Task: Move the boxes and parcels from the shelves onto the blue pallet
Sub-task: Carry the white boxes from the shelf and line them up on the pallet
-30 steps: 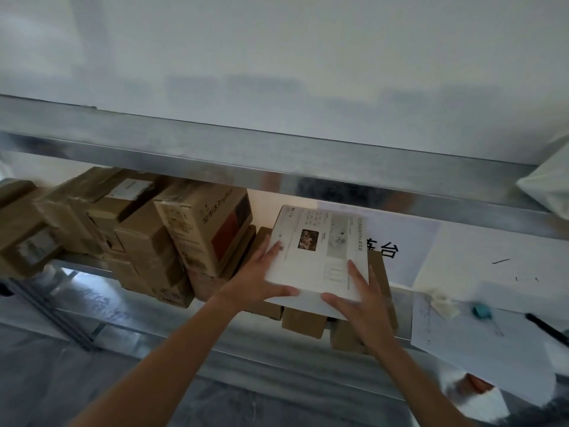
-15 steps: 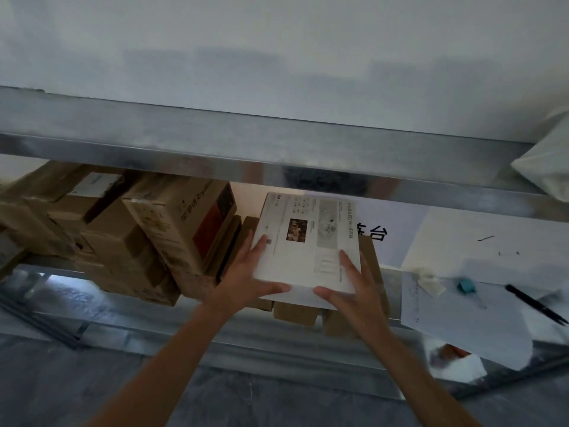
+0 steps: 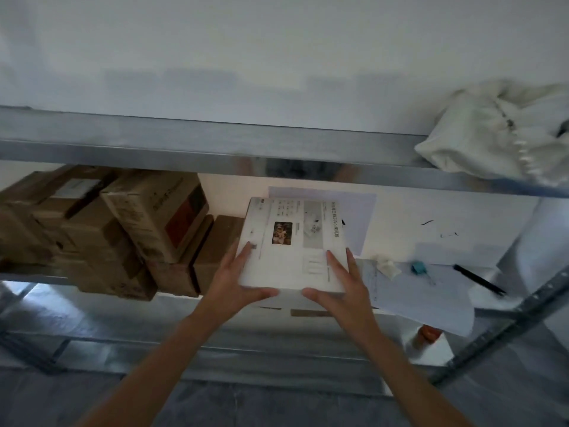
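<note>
A: How far was the job?

B: Early, I think. Both hands, left hand [image 3: 238, 282] and right hand [image 3: 335, 288], held the white box [image 3: 292, 245] at the shelf [image 3: 92, 343] edge, fingers spread on top, thumbs at its front. Brown boxes [image 3: 129, 232] remained; the pallet was unseen.

A: The box?

B: Flat, printed, perhaps light.

Not much legible here tbh

White box [image 3: 294, 241] top has vertical Chinese print with "Pro" in it; the tilted cardboard box [image 3: 160, 217] has printing too blurry to read.
</note>
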